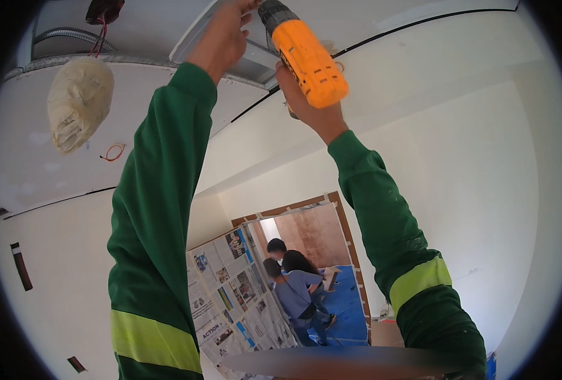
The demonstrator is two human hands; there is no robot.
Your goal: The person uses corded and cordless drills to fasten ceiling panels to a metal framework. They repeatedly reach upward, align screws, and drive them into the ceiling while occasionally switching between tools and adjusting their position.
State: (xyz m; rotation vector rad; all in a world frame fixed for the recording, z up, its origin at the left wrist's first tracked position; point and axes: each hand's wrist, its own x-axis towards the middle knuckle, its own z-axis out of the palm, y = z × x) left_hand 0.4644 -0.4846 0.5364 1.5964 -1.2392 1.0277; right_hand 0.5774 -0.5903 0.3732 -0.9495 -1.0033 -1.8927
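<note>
Both my arms, in green sleeves with pale yellow bands, reach up to the ceiling. My left hand [222,39] is closed at the drill's front end, against a recessed metal-edged opening [243,63]; what its fingers hold is too hidden to make out. My right hand [312,111] grips an orange and black cordless drill [303,60], its chuck pointing up beside my left fingers. To the left, a cream wrapped bundle [78,101] hangs below red wires, a dark fitting and flexible metal conduit [65,33].
An orange wire loop [113,152] dangles from the ceiling further left. Below are white walls and a doorway with a newspaper-covered door [224,291]. Inside it, two people [290,294] bend close together by a blue floor sheet [347,316]. A blurred rounded shape crosses the bottom edge.
</note>
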